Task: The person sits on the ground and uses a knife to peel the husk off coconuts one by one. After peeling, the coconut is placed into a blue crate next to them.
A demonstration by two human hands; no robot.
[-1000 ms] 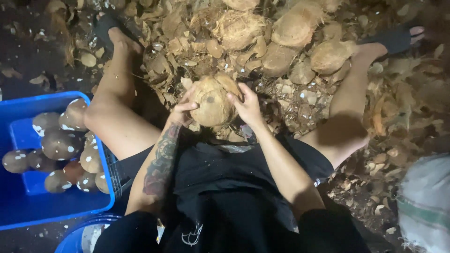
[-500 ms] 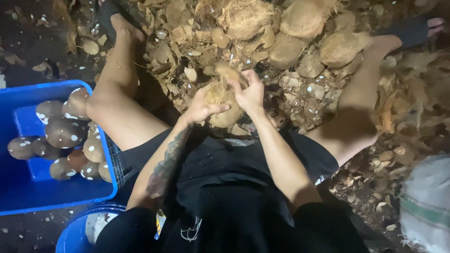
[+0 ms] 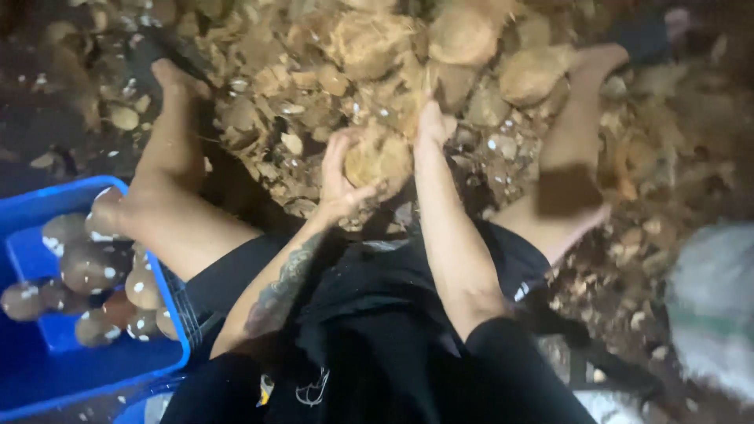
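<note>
Coconut (image 3: 380, 159), husk partly stripped, sits clasped between left hand (image 3: 339, 174) and right hand (image 3: 431, 126) above the husk pile (image 3: 314, 71).

Dim scene, motion blur, dark edges.

A seated person's two bare arms reach forward between spread, bent bare legs. The left forearm is tattooed; the left hand (image 3: 339, 174) is cupped, fingers curled upward, palm facing right. The right arm stretches straighter, and the right hand (image 3: 431, 126) points away, fingers pressed together. The hands sit near each other, slightly blurred.
</note>
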